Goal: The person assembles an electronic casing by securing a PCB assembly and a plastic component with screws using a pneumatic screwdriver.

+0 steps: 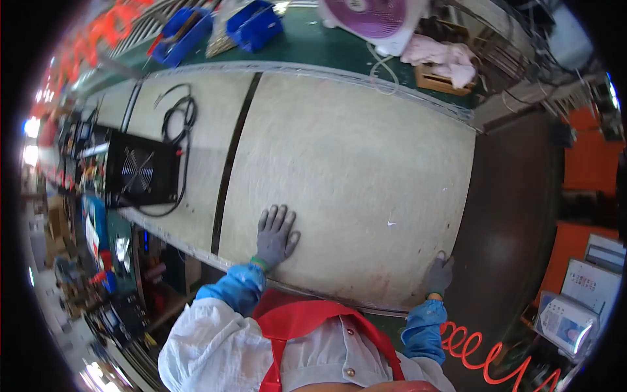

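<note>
A large pale board (353,176) lies flat in front of me. My left hand (275,236), in a grey glove, rests palm down on its near left part with the fingers stretched out. At the board's near right edge is my right hand (439,274), also gloved in grey. Its thumb side lies over the rim and the other fingers are bent at the side, partly hidden, so that it seems to grip the edge. Blue sleeve covers run up both forearms.
Left, beyond a dark gap, a second board carries a black box with a fan grille (138,171) and a coiled black cable (186,117). Blue bins (255,26) and a purple-white fan (369,19) stand along the far side. A coiled orange hose (480,359) hangs near right.
</note>
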A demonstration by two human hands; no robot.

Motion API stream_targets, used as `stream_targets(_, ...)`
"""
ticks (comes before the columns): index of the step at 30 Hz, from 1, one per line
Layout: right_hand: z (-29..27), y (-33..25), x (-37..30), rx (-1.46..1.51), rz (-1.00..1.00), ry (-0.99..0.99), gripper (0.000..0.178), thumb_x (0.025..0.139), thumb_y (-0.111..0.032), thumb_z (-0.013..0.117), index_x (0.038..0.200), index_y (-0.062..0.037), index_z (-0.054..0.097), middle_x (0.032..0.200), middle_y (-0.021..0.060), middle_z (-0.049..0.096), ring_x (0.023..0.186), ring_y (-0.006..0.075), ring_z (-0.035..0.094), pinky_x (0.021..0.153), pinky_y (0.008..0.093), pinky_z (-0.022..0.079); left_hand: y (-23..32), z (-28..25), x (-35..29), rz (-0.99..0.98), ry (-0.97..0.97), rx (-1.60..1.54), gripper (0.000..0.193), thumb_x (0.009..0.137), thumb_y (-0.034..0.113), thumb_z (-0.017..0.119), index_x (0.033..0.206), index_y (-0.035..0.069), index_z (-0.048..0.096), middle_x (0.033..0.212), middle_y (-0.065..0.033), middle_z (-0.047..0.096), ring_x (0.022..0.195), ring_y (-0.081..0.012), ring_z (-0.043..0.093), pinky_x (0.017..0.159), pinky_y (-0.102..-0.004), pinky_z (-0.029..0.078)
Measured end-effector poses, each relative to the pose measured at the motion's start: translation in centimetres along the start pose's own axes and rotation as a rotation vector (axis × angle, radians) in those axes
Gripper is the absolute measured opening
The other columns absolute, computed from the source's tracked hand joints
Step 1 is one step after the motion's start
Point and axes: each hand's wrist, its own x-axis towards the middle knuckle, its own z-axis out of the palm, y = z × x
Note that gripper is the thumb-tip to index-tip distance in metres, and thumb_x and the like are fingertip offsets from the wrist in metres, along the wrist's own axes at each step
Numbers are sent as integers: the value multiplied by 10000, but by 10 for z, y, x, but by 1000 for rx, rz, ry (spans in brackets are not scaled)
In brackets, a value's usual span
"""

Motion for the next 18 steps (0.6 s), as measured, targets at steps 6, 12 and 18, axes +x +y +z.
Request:
stream_targets(6, 44, 2, -13, -310, -171, 134, 855, 883, -598, 462, 1379, 81, 308, 1408, 304, 357, 1280, 425, 395, 1036, 484, 355, -34, -3, -4, -8, 63, -4, 484, 883, 316, 516, 1310, 89, 502, 1394, -149, 439, 1330, -332, 358, 1124, -482, 219)
stream_targets(12, 30, -53, -29, -448, -227, 131, 811, 874, -563, 497, 1380, 50, 334, 1404, 293, 353, 1285, 441, 372, 1049, 503, 335, -46, 3, -8, -77, 131, 7, 459, 885, 297, 507, 1289, 79, 512, 1388, -151, 447, 1333, -336, 355, 1128, -475, 227)
stream_targets(18, 65, -146, -100, 289, -788, -243, 469, 890, -293, 564, 1224, 35, 545, 1239, 204, 577, 1148, 350, 538, 991, 393, 408, 1, -9, -40, -411, 338, -231, 328, 858, 274, 586, 1128, 87, 586, 1126, -153, 591, 1085, -315, 546, 904, -452, 448)
